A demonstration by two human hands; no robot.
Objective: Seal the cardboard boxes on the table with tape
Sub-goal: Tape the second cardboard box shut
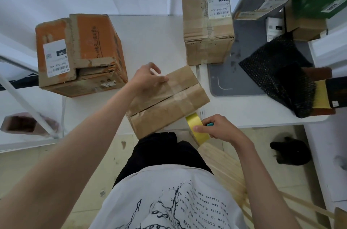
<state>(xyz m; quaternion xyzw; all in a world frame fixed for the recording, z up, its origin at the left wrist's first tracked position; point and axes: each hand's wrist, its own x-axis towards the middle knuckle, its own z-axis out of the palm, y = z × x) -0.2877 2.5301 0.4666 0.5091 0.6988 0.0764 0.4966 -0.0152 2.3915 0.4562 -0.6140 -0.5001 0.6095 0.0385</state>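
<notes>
Three cardboard boxes on the white table, sealing judged partly done at most. Nearest the table's front edge, a small brown box, flaps shut along a centre seam, with only pale, worn clear tape crossing the middle; no yellow tape visible on it yet. Left hand resting on the far corner of that box, fingers fairly straight and laid flat, thumb raised, apparently steadying it. Right hand just off the table's front edge, pinching a strip of yellow tape between thumb and fingers, a bit of teal peeking beneath the fingers, maybe a cutter or dispenser, too hidden to tell. Toward the table's far left, an orange box, scuffed, one flap corner torn and lifted, white label on top: probably still needing tape. At the table's far right, a tall brown box, creased, wrapped in old clear tape, labelled. Cardboard all matte, soft-edged, dented; yellow tape glossy and smooth.
</notes>
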